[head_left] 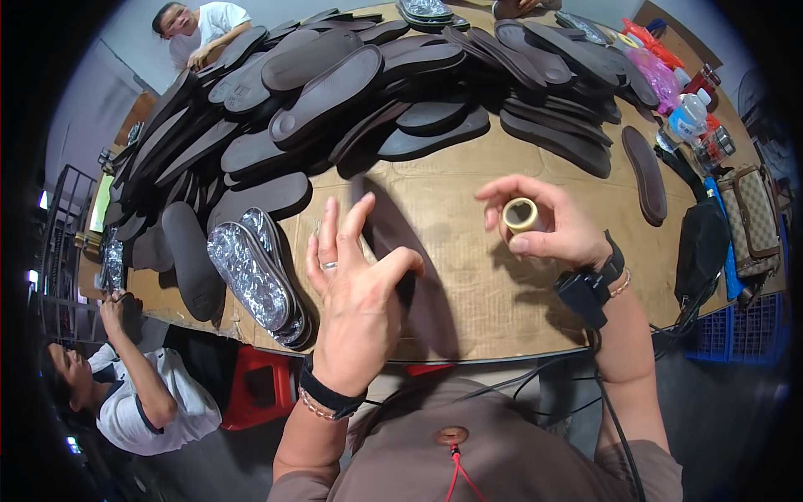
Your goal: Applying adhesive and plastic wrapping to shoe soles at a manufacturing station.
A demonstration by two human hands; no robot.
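A dark brown shoe sole (pixel 418 289), smeared by motion, slants across the cardboard in front of me. My left hand (pixel 355 280) is over its left edge with the fingers spread; I cannot tell whether the fingertips touch it. To the right, my right hand (pixel 560 226) curls its thumb and fingers round a small pale yellow roll (pixel 521 215) that looks like tape, its hollow core facing up. Beside my left hand lies a pair of soles (pixel 251 272) with shiny clear wrapping.
A big heap of dark soles (pixel 326 92) spans the far side. One lone sole (pixel 643 176) lies right, near a water bottle (pixel 687 115), a black bag (pixel 701 238) and a checked bag (pixel 750 217). One person (pixel 142 402) sits left, another (pixel 205 33) behind the heap.
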